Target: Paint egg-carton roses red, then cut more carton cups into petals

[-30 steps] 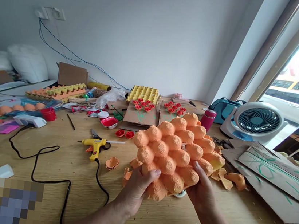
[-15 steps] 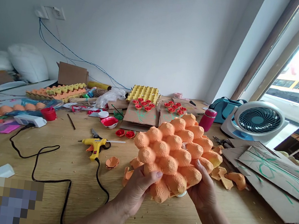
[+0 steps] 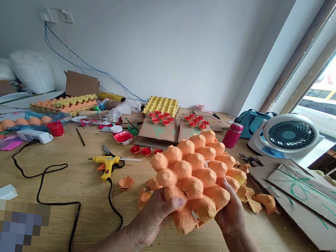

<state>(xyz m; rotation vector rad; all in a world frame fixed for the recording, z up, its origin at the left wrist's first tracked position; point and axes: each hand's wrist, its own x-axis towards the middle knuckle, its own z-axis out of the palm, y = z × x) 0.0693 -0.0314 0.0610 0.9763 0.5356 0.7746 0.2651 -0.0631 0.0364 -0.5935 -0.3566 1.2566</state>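
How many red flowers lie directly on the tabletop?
3, in a row before the left cardboard panel: left flower, middle flower, and right flower, partly behind the orange egg tray. It may hide more.

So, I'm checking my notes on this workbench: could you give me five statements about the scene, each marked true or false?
1. The left hand and the right hand both hold the orange egg tray. True.
2. The glue gun lies to the right of that tray. False: it lies to the left.
3. The fan is to the right of the pink bottle. True.
4. The bowl is blue inside. False: it is red inside.
5. Red flowers sit on cardboard. True.
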